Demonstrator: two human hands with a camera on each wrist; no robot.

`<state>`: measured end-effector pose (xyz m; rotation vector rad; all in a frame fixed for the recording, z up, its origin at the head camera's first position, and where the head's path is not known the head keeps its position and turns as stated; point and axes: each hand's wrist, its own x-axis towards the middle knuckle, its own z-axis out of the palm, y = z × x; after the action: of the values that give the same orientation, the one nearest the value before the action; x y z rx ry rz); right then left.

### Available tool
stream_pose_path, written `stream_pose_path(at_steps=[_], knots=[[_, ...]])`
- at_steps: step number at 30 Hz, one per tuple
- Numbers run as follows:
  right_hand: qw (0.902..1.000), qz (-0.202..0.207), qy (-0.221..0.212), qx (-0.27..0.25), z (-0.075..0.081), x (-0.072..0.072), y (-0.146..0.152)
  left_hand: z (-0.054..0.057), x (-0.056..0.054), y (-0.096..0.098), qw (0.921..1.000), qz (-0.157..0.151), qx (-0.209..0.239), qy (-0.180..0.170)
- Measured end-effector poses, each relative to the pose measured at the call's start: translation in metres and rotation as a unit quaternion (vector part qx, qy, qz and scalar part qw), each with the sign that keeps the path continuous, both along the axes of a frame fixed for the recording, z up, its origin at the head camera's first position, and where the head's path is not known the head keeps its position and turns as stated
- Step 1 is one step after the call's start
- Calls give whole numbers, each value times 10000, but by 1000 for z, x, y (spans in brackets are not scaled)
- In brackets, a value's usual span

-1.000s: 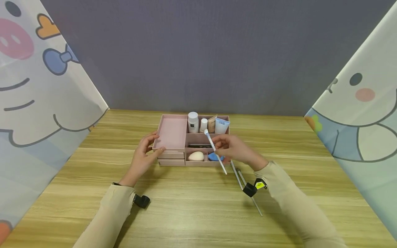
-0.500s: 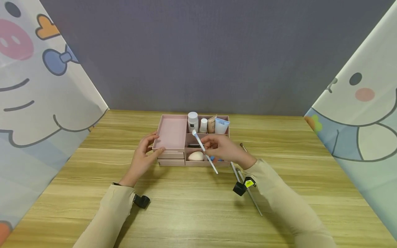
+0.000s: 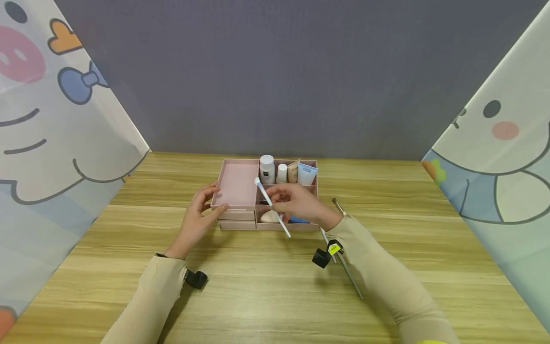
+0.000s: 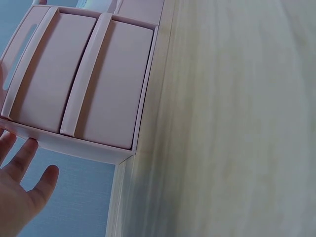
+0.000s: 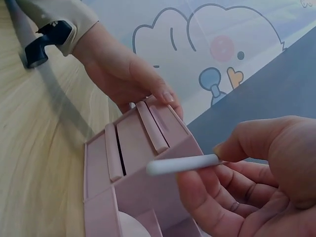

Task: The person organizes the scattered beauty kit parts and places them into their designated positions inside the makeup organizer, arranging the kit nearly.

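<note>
My right hand [image 3: 298, 203] pinches a white makeup brush [image 3: 282, 225] by its handle, bristle end up and toward the left, over the middle compartment of a pink makeup organizer [image 3: 237, 181]. In the right wrist view the brush handle [image 5: 177, 164] sticks out between thumb and fingers. At the organizer's left front corner, my left hand [image 3: 197, 220] holds the top rim, thumb along the front and fingers on the side. Its fingertips [image 4: 29, 145] rest against the side wall in the left wrist view. A pale makeup sponge [image 3: 268, 218] lies partly hidden behind the brush.
A white bottle [image 3: 267, 173], a small white-capped bottle [image 3: 281, 174], a beige tube [image 3: 293, 173] and a light-blue tube [image 3: 307, 175] stand in the back compartment. A blue thing [image 3: 299, 220] lies at front right. Brushes [image 3: 351, 277] lie on the wooden table [image 3: 258, 291], partly under my right arm.
My right hand has carried the brush leftward over the organizer, from near the right-hand compartments toward the divider beside the top tray. The left hand has stayed in place.
</note>
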<state>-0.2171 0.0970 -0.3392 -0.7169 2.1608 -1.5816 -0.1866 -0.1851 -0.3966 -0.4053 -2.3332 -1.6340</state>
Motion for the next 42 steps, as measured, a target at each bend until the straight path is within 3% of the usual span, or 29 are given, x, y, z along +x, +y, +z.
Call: stream_pose_path(at_steps=[9,22,42], knots=[[9963,-72,-710,-469,-4,-7,-10,-1,0,0,10000,-41,-35,48],[9778,-217,-1684,-1232,3,-19,-26,-1,-1,-1,9999,-22,-41,128],[9705,-608,-1775,-1511,23,-45,-70,-2,-1,0,9997,-33,45,233]])
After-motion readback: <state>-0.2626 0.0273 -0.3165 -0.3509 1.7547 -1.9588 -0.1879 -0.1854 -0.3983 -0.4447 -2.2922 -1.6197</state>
